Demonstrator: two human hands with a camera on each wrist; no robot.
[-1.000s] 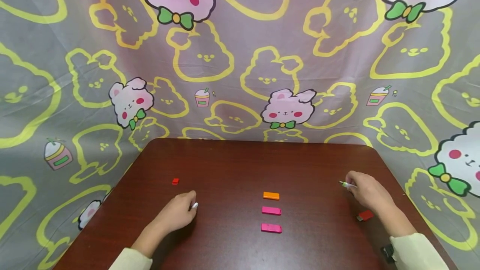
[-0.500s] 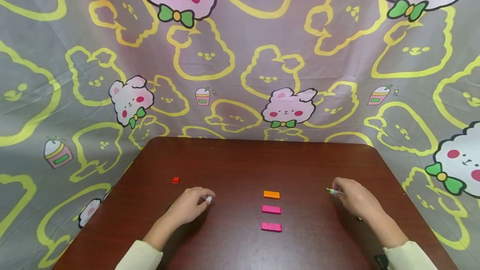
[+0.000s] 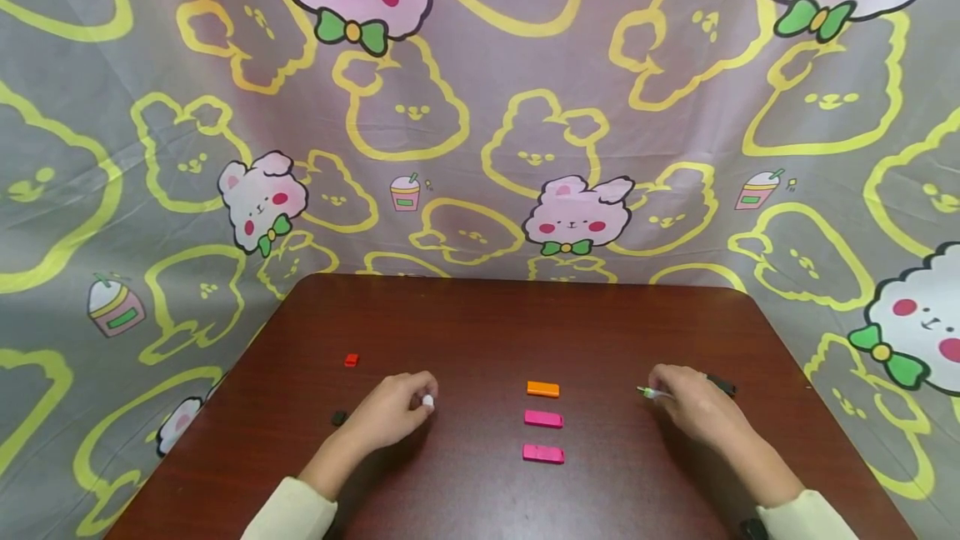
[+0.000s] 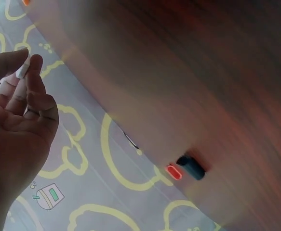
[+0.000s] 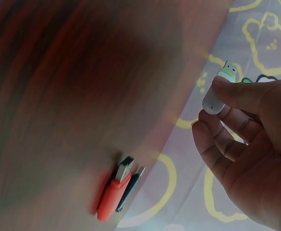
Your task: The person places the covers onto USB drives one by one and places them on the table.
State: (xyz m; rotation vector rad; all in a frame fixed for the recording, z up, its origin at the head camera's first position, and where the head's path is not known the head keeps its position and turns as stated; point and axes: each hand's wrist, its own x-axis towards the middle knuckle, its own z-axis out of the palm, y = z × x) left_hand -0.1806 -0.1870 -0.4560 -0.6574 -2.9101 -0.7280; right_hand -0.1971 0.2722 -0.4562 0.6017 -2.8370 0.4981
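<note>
Clock-centred on the orange plastic stick (image 3: 543, 390) and 2 pink plastic sticks (image 3: 543, 419), we see the left hand (image 3: 388, 412) pinching a small white plastic cap (image 3: 428, 400) at 9 o'clock and the right hand (image 3: 693, 400) pinching a white-and-green plastic USB stick (image 5: 212, 102) at 3 o'clock. Both hands have just drawn inward (uncovering a slim black stick (image 3: 722, 384)), so we judge cap and bare metal plug (image 5: 228, 68) nearer, though well apart.

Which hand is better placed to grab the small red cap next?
Left, I'd say: the left hand is much nearer the small red cap than the right hand. Catch: it pinches a small white piece, so it must free that first. The right holds a white USB stick.
</note>
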